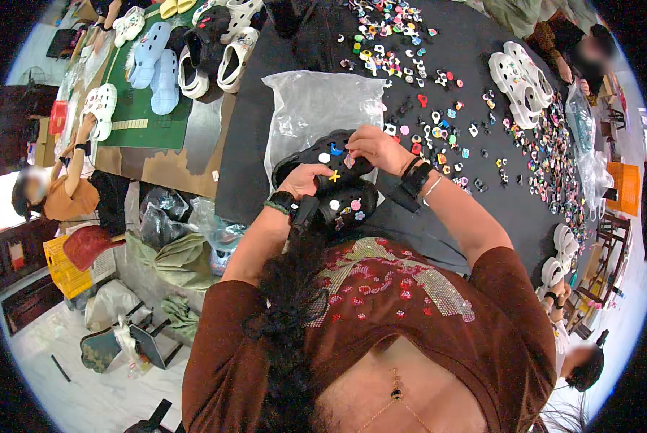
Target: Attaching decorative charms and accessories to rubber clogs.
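Observation:
In front of me lies a pair of black clogs, the upper clog [313, 156] farther away and the lower clog [346, 196] nearer my body. Both carry small charms, among them a white one, a blue one and a yellow star-shaped charm [333, 175]. My left hand [303, 180] grips the upper clog, its fingers closed on the shoe near the yellow charm. Pinched together, the fingers of my right hand [381, 149] press at a small pinkish charm [349, 162] on the same clog. Under the shoes a clear plastic bag [323, 101] is spread out.
Loose colourful charms [446, 130] cover the right side of the black table [248, 169]. White clogs [520, 85] stand at the far right. More clogs [166, 81] rest on a green mat [139, 136] at left. Several other people sit around the tables.

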Action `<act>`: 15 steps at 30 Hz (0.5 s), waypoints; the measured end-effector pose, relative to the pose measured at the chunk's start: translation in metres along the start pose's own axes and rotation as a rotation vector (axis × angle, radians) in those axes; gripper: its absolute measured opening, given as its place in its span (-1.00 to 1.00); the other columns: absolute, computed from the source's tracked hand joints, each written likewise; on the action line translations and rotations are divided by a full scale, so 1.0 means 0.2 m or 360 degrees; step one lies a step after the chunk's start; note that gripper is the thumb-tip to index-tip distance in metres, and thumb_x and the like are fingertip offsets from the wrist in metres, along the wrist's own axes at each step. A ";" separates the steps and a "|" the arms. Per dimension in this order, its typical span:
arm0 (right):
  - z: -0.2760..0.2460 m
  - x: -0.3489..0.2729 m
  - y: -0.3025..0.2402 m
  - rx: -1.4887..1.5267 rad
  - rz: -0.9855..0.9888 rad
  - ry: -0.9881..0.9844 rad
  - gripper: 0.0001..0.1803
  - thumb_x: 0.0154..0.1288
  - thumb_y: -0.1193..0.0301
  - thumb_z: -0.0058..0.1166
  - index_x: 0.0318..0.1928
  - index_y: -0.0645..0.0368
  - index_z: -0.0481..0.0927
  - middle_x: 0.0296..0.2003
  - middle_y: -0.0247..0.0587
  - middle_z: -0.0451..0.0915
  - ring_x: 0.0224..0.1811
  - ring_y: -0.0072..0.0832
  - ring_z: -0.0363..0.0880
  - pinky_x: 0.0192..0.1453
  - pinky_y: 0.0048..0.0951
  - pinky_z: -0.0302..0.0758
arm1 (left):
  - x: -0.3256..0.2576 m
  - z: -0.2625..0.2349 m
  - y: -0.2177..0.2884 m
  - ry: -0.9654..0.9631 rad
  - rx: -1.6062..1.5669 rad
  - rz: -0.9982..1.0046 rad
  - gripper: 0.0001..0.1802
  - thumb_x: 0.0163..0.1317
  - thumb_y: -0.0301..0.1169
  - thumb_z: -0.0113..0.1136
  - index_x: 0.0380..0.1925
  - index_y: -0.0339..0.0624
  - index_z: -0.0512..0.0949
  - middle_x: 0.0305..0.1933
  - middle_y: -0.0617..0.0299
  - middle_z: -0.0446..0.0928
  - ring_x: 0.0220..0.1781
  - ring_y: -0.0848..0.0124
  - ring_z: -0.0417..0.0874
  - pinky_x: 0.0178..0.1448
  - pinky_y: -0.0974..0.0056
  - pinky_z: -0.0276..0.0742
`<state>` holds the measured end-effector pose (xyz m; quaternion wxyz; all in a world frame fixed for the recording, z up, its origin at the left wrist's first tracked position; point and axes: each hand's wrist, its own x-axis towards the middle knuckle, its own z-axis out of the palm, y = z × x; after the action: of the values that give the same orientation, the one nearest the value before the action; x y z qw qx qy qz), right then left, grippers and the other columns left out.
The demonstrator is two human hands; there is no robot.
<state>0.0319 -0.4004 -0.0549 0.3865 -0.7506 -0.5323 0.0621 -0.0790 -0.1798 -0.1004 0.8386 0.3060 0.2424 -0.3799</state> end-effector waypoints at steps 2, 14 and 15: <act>-0.03 -0.02 0.02 0.0170 0.0034 -0.0081 -0.61 -0.10 0.43 0.29 -0.15 0.13 0.58 -0.19 -0.25 0.53 -0.03 -0.24 0.44 0.07 -0.29 0.36 | 0.00 0.00 0.00 -0.0063 -0.0053 -0.0030 -0.71 0.07 -0.51 0.10 -0.16 -0.31 0.52 -0.18 0.14 0.59 -0.15 0.29 0.61 0.02 0.18 0.48; 0.06 -0.07 0.04 0.0139 0.0186 0.0124 -0.68 -0.10 0.41 0.28 -0.22 0.11 0.65 -0.20 -0.31 0.59 -0.02 -0.29 0.46 0.11 -0.30 0.37 | -0.02 0.10 0.02 -0.0139 -0.0038 -0.0010 -0.72 0.08 -0.55 0.07 -0.15 -0.33 0.50 -0.21 0.13 0.59 -0.19 0.31 0.62 -0.02 0.21 0.50; 0.07 -0.07 0.04 0.0174 0.0205 0.0185 -0.74 -0.08 0.44 0.26 -0.27 0.12 0.66 -0.25 -0.30 0.60 -0.07 -0.30 0.49 0.07 -0.32 0.40 | -0.04 0.12 0.03 -0.0114 -0.0055 -0.0015 -0.74 0.08 -0.56 0.07 -0.18 -0.34 0.51 -0.23 0.14 0.60 -0.21 0.33 0.62 -0.04 0.23 0.51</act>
<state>0.0250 -0.4054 -0.0736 0.4523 -0.7634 -0.4554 0.0720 -0.0741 -0.1903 -0.0764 0.8502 0.2765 0.2202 -0.3902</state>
